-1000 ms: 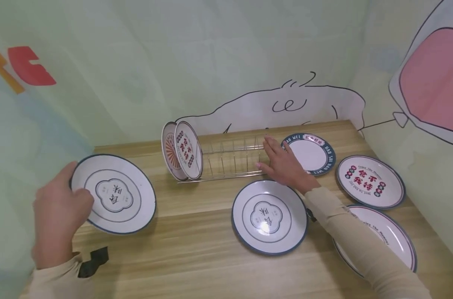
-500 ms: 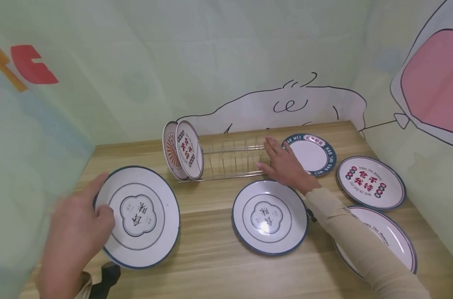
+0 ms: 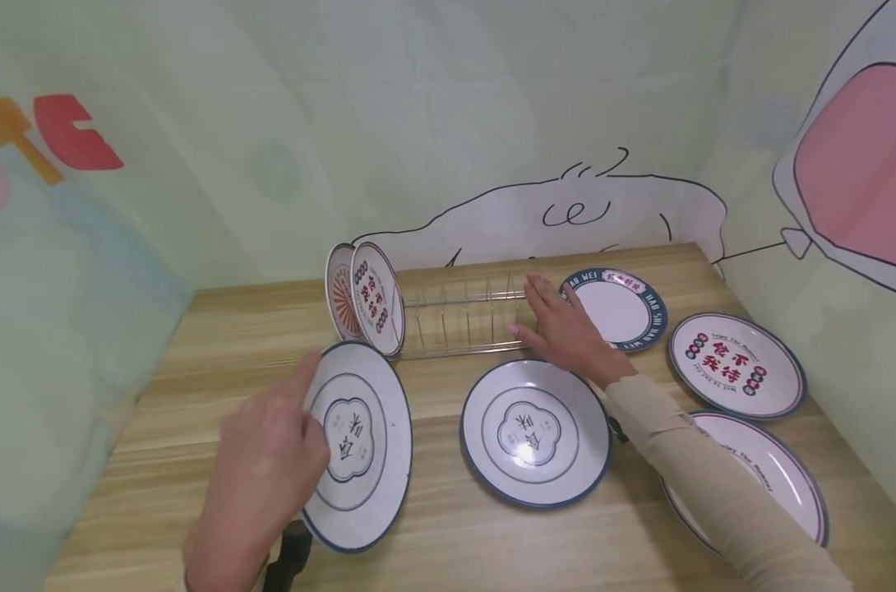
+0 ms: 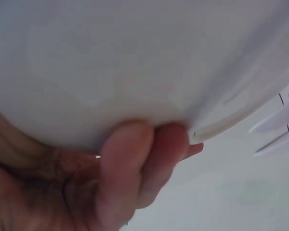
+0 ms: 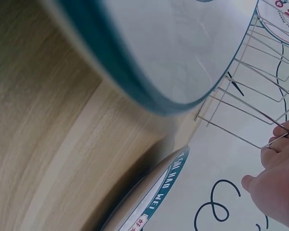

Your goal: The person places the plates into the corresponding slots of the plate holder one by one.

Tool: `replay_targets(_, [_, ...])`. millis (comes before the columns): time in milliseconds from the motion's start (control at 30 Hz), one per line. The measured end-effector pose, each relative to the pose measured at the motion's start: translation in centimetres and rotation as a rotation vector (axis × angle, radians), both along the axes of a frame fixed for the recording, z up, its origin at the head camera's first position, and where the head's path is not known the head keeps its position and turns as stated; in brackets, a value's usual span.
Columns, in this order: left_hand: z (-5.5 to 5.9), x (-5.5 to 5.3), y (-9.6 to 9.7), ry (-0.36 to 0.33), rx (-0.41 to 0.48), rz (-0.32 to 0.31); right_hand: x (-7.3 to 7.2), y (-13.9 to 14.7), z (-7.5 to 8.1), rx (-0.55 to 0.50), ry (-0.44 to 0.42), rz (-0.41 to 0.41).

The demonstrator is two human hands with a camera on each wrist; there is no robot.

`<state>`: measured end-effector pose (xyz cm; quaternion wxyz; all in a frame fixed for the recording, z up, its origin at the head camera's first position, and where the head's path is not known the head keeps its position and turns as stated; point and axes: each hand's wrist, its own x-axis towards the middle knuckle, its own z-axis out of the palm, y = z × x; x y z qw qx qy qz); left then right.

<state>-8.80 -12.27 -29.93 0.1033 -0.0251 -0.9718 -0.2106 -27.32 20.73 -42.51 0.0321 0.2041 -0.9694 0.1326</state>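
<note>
The left hand (image 3: 263, 464) is pinching a white blue-rimmed plate (image 3: 367, 448), holding it tilted before the left end of a wire dish rack (image 3: 463, 352). The right hand (image 3: 565, 330), thumb spread from its fingers, is touching the rack's right end.

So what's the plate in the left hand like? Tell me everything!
The plate is round, white and smooth, maybe ceramic, with a dark blue rim, a thin ring and a flower outline around dark characters. It tilts steeply in front of the wire rack. The left hand pinches its edge, thumb on its face, fingers on the plain pale underside.
</note>
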Motion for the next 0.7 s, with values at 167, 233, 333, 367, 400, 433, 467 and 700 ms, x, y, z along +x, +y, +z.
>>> replay_targets(167, [-0.3, -1.2, 2.0, 0.079, -0.007, -0.055, 0.0, -0.1, -0.2, 0.009, 0.012, 0.001])
replay_targets(233, [-0.4, -1.7, 2.5, 0.107, -0.010, -0.067, 0.0, -0.1, -0.1, 0.012, 0.015, 0.001])
replay_targets(333, [-0.5, -2.5, 3.2, 0.118, -0.021, -0.071, -0.1, 0.0, -0.2, 0.016, 0.019, 0.002])
replay_targets(367, [-0.6, -2.8, 3.4, 0.120, -0.028, -0.073, -0.1, 0.0, -0.2, 0.016, 0.020, 0.002])
replay_targets(400, [-0.6, -3.1, 3.6, 0.117, -0.032, -0.072, -0.1, 0.1, -0.2, 0.015, 0.021, 0.002])
replay_targets(433, [-0.7, -3.4, 3.7, 0.113, -0.036, -0.069, -0.1, 0.1, -0.2, 0.016, 0.022, 0.002])
replay_targets(467, [-0.7, -3.8, 3.9, 0.109, -0.040, -0.065, -0.1, 0.1, -0.1, 0.013, 0.023, 0.002])
replay_targets(700, [-1.1, -6.6, 4.5, 0.075, -0.093, -0.045, -0.1, 0.1, -0.2, 0.014, 0.031, 0.011])
